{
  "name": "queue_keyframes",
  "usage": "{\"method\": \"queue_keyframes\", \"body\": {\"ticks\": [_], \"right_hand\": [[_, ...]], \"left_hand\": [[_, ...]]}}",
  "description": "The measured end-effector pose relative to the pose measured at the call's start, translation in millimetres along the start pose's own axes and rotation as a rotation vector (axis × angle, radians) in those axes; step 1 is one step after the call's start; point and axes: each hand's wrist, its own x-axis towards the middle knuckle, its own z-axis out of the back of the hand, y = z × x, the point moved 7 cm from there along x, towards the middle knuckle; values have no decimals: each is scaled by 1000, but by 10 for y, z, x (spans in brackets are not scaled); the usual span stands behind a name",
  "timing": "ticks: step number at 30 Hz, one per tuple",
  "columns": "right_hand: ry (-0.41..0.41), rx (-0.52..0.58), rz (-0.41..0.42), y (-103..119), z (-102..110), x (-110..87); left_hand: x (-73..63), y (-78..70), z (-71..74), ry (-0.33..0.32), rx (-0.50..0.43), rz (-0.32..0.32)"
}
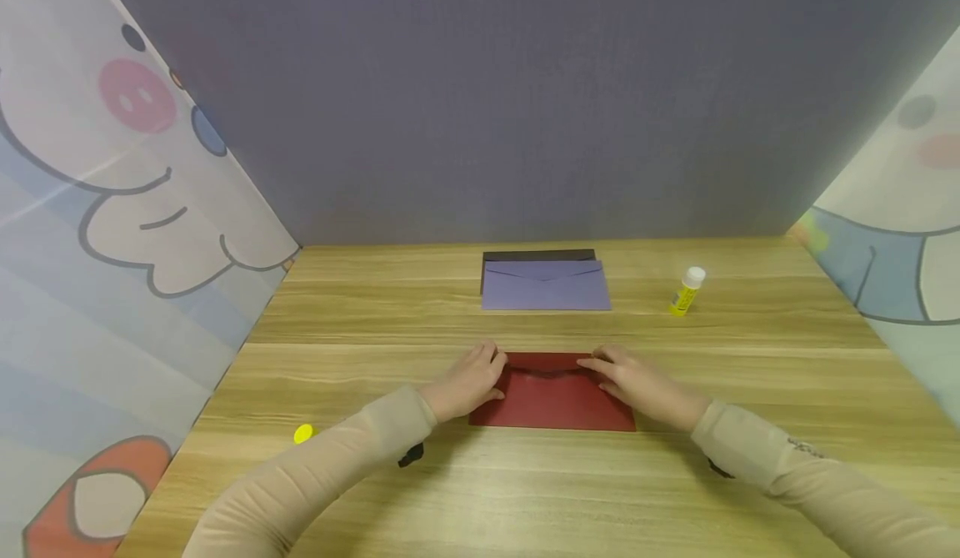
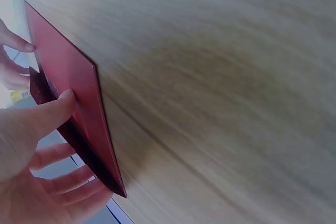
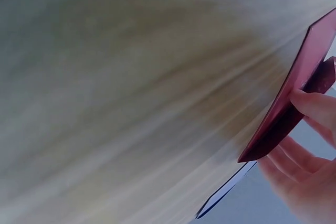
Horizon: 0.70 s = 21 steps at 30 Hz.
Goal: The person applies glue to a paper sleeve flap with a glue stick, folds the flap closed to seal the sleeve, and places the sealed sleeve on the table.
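Note:
A red envelope (image 1: 555, 405) lies on the table in front of the person, its flap (image 1: 544, 361) along the far edge and lifted a little off the body. The left hand (image 1: 463, 383) grips its left end. In the left wrist view, the thumb (image 2: 55, 111) presses on the envelope's face (image 2: 71, 72) while the other fingers lie behind the flap. At the right end, the right hand (image 1: 647, 389) holds it likewise, thumb (image 3: 315, 103) in front and fingers (image 3: 289, 166) behind the flap in the right wrist view.
Beyond the red envelope lies a purple envelope (image 1: 547, 293), partly covering a black one (image 1: 540, 254). A yellow glue stick (image 1: 684, 298) with a white end stands at the back right. A small yellow cap (image 1: 303, 434) sits at the left. A grey panel (image 1: 540, 108) borders the table's far edge.

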Motion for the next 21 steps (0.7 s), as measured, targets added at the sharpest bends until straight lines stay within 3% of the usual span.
{"method": "queue_keyframes", "body": {"ticks": [5,10,15,21], "right_hand": [[-12,-25,25,22,-9,-12],[35,-55,16,23,-63,-16],[98,-56,-4,17,-116,-10],[118,-27,-13,28,-76,40]], "left_hand": [[2,10,-7,18,-46,10],[-2,15,-20,29,-65,15],[-7,12,-35,44,-45,2],[-4,6,-36,64,-25,-3]]}}
